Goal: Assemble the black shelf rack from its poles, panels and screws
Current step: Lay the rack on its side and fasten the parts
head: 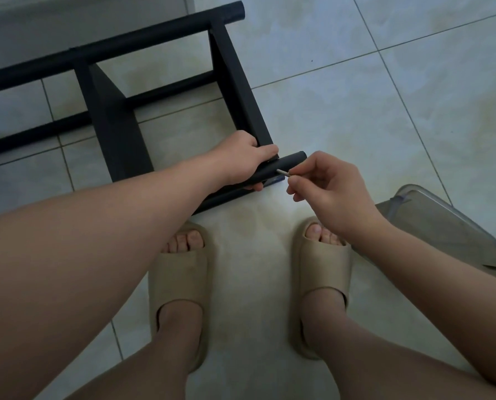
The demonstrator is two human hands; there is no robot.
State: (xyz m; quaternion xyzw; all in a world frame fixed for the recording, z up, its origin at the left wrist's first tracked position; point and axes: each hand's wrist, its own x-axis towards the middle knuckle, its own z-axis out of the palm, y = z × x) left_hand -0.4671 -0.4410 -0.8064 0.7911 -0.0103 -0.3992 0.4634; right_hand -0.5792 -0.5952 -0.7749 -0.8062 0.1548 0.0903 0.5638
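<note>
Our left arm (96,226) reaches over the half-built black rack (108,119), which lies on the tiled floor (356,96) at upper left. We've got the left hand (245,157) with fingers (255,187) wrapped round the near pole (291,160), right at the corner where the end panel (235,82) meets it. The right hand (327,186) pinches a small screw (283,172) in its fingers (296,173), tip against the pole's side, with our beige slippers (180,272) below the hands and a clear plastic container (443,226) on the floor far right.
</note>
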